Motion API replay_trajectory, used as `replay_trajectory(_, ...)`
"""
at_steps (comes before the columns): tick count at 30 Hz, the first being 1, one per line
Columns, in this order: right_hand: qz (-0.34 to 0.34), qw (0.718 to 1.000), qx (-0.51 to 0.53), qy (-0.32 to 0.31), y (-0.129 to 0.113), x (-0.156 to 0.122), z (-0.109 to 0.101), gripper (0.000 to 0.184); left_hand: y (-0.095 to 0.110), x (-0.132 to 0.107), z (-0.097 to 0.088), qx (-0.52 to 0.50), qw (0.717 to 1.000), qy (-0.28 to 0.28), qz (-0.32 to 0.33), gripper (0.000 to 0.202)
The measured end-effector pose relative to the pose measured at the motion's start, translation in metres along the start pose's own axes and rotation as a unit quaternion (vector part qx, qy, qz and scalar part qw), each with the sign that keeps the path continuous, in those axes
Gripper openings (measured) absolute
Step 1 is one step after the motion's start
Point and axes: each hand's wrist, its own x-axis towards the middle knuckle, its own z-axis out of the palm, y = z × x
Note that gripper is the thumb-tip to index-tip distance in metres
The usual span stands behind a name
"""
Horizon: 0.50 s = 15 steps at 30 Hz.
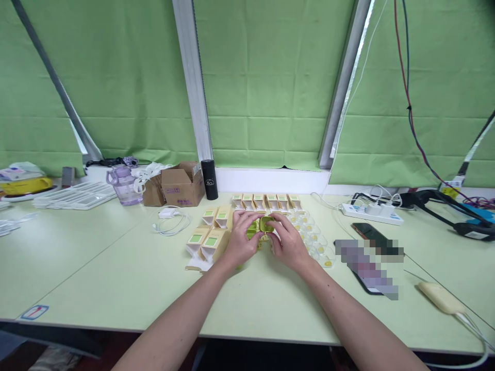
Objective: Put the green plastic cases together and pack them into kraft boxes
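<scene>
At the middle of the table, my left hand [243, 238] and my right hand [288, 240] meet around a small green square container [266, 223]. Thumbs and fingers of both hands are closed on its sides; its exact parts are partly hidden. Left of my left hand stand several open cardboard boxes [214, 241] with green labels. Behind the hands is a row of similar small boxes [266, 200]. Clear plastic cups [315, 238] with yellow spots inside lie in rows beside my right hand. More green and yellow pieces show partly beneath the hands.
Two phones [373, 237] [365, 273] and a cream power bank [441, 297] lie at the right. A white power strip [373, 214] with cables sits behind them. Back left hold a brown carton [181, 185], a black bottle [209, 179], a purple jug [126, 185] and a charger [168, 212].
</scene>
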Motion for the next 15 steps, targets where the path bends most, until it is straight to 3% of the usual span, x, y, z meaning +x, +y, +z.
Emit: replay_trajectory(15, -0.012, 1.0, 0.001, 0.02, 0.0028, -0.0021, 0.0022, 0.028, -0.0002, -0.0007, 0.0016, -0.004, 1.0, 0.011, 0.009, 0.045)
